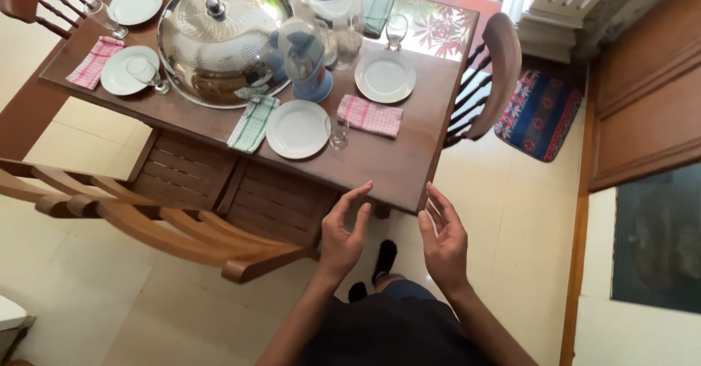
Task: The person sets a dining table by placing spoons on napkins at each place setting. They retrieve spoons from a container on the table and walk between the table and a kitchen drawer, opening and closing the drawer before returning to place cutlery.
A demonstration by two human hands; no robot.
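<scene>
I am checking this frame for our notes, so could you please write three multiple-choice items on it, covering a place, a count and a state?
1. Where does the pink checked napkin nearest the hands lie?
A. on a chair
B. on the table, between two white plates
C. on the floor

2. How many white plates show on the table?
A. two
B. four
C. six

3. How are the left hand and right hand?
A. open and empty
B. gripping a glass
C. flat on the table

Answers: 1 B, plates flank it; 2 B, four are visible; 3 A, both hover empty with fingers spread.

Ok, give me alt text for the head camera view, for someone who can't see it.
A person's empty left hand and right hand hover open near a wooden dining table set with white plates, checked napkins and a domed metal cover.
</scene>
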